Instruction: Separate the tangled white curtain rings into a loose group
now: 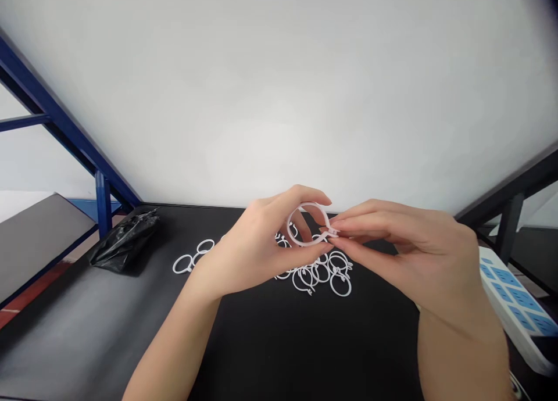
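A white plastic ring clip [291, 238] with two small end tabs is held up above the black table. My left hand [265, 238] curls around the ring, its thumb below and fingers above. With thumb and fingertips, my right hand [392, 238] pinches the ring's tabs on the right side. Below and behind the hands, several more white ring clips [340, 285] lie in a loose, overlapping pile, partly hidden by my left hand. A few others [182, 264] sit to the left of my left wrist.
A crumpled black plastic bag [126, 241] lies at the table's back left. On the right edge is a white power strip [514, 302] with blue socket faces. Blue metal frame bars [103, 203] rise at the left, and a pale wall [279, 99] stands behind the black table [305, 348].
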The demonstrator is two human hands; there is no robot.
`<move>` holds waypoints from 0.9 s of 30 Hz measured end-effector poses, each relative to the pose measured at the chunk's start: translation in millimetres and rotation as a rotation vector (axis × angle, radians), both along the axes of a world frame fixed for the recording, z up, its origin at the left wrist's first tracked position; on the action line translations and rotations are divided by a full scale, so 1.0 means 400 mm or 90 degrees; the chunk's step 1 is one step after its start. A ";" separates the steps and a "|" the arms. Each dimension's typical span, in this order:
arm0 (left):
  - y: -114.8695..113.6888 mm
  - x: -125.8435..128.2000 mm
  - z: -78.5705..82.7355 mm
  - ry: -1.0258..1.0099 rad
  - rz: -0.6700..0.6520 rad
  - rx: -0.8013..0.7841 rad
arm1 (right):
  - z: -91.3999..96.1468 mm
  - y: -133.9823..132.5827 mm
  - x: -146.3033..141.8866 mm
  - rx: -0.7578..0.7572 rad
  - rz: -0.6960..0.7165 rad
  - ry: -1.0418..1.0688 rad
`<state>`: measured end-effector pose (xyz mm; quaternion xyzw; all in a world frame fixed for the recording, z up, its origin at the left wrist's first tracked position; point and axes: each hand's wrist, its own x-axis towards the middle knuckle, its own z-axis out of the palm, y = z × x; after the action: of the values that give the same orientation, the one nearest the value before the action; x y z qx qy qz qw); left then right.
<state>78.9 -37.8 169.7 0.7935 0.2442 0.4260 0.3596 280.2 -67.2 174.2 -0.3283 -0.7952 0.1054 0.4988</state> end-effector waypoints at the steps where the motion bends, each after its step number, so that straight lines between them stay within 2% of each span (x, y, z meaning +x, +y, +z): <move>1: 0.001 -0.001 -0.001 0.003 0.003 0.023 | -0.002 -0.001 -0.002 0.014 -0.003 0.006; 5: 0.000 -0.002 -0.006 0.035 0.022 0.103 | -0.010 -0.001 -0.014 0.054 0.010 0.023; 10: 0.002 0.002 -0.022 0.050 0.115 0.259 | -0.010 -0.002 -0.026 0.108 -0.005 0.005; 15: 0.011 0.011 -0.036 0.052 0.172 0.373 | -0.009 0.000 -0.009 0.151 -0.031 -0.072; 20: -0.001 0.007 -0.023 0.106 0.172 0.371 | -0.015 -0.002 0.015 0.101 -0.018 -0.233; 23: -0.014 0.001 -0.013 0.155 0.175 0.347 | -0.018 -0.011 0.020 0.064 -0.038 -0.280; 27: -0.021 -0.004 -0.008 0.208 0.170 0.322 | -0.021 -0.018 0.025 0.101 -0.100 -0.292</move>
<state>77.2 -46.4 166.5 0.8765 0.2870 0.3836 0.0482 290.2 -74.3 165.7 -0.3644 -0.8654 -0.0741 0.3360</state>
